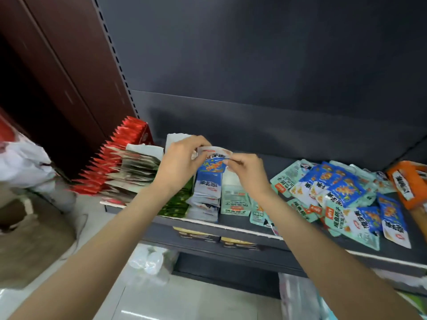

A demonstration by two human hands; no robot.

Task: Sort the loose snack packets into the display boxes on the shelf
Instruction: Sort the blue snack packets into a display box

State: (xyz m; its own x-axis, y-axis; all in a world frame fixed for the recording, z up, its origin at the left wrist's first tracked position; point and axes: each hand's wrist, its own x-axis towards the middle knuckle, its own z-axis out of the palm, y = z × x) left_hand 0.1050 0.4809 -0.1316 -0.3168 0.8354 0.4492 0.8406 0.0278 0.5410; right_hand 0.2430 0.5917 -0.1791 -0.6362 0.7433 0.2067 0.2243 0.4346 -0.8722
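Note:
A blue and white snack packet [213,161] is held upright above the blue row of packets [206,192] on the shelf. My left hand [180,162] pinches its left top edge and my right hand [246,168] pinches its right top edge. Beside the blue row stands a mint-green row [235,199], with a green row [178,203] partly hidden under my left forearm. A loose pile of blue and mint packets [339,197] lies on the shelf to the right.
Red packets [115,158] and beige packets [136,174] fill display boxes at the left. An orange box [409,183] sits at the far right. The dark shelf front edge [231,229] runs across. White bags [23,162] and a cardboard box [30,236] stand at the left on the floor.

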